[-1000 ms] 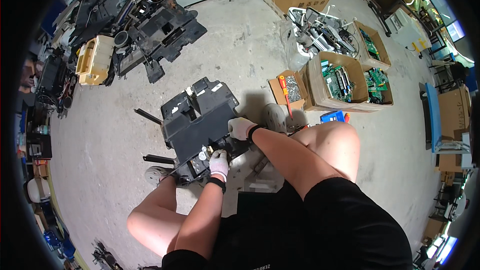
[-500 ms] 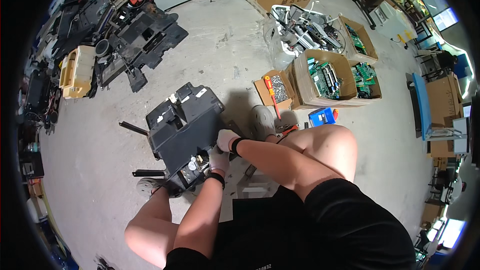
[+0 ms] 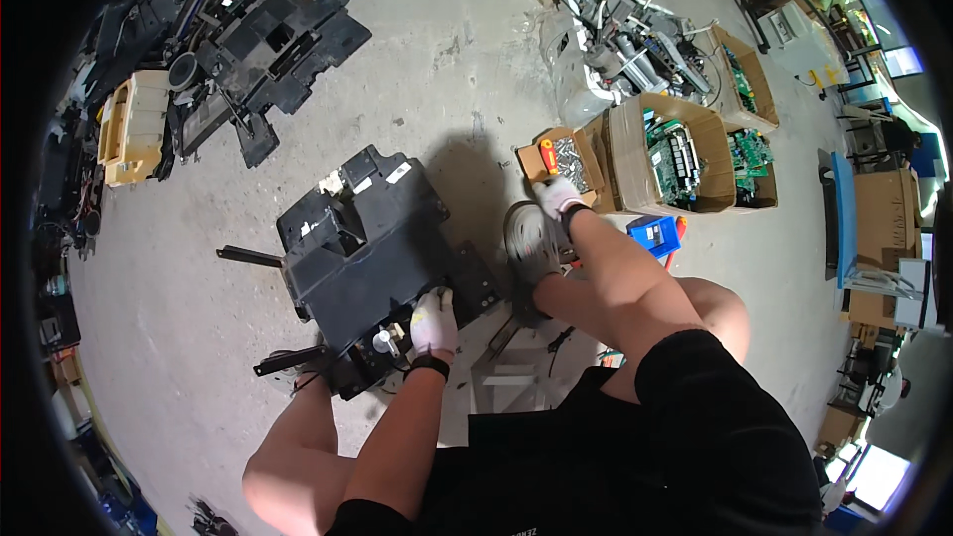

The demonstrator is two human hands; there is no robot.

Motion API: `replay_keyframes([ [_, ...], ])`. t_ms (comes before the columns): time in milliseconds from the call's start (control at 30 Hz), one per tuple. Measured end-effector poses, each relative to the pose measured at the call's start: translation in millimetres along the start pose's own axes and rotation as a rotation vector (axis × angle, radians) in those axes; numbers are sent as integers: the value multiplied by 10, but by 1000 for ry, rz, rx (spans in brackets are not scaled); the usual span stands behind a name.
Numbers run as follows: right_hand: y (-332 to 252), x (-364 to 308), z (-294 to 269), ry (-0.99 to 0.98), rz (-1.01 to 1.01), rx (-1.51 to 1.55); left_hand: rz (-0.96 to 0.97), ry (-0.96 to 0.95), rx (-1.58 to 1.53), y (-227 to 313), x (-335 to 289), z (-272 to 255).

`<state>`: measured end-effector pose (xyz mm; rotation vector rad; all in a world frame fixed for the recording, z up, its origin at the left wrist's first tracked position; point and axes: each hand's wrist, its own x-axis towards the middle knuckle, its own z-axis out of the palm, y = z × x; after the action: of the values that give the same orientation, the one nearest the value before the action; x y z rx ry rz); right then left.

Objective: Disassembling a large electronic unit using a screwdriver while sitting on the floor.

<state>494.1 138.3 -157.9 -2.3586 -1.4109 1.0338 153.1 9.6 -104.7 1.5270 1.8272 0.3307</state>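
A large black plastic machine housing (image 3: 372, 238) lies tilted on the floor between my feet. My gloved left hand (image 3: 434, 322) grips its near right edge, fingers curled over the rim beside a small silver-white part (image 3: 385, 339). Off to the right, my gloved right hand (image 3: 559, 197) is at the near edge of a small cardboard box of screws (image 3: 574, 157). It is closed over the lower part of a red-and-yellow screwdriver (image 3: 548, 156), whose handle top shows above my fingers. The shaft is hidden by the hand.
Cardboard boxes of green circuit boards (image 3: 645, 154) stand beyond my right foot, behind a blue container (image 3: 655, 235). A clear bag of metal parts (image 3: 625, 50) is farther back. Black plastic scrap (image 3: 268, 60) and a cream-coloured case (image 3: 137, 127) lie far left. A low stool (image 3: 511, 382) is near me.
My right hand has left the housing and moved right to the screwdriver at the screw box. My left hand stays at the housing's near edge. The view has shifted slightly.
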Motion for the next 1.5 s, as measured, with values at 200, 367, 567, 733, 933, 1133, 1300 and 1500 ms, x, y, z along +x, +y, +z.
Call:
replay_keyframes([
  [200,814,437,81,56,246,-65,127,35,-92,191,-73,-77],
  [367,1052,689,234,-7,408,-134,-13,-44,-62,196,-5,-106],
  [567,1121,651,25,-31,308,-99,147,-103,-11,217,-12,-37],
  [733,508,216,-425,147,78,-12,82,-55,-66,187,15,-122],
  [933,-393,111,-1592,636,-260,417,50,-137,-70,307,45,-50],
  [1133,-2271,-1141,-3166,766,-629,671,54,-71,-137,46,58,-49],
  [1300,-1961,-2897,-4207,695,-648,540,22,-105,-160,-129,79,17],
  [1500,-736,-5400,-5261,1098,-319,214,31,-132,-136,-126,139,143],
])
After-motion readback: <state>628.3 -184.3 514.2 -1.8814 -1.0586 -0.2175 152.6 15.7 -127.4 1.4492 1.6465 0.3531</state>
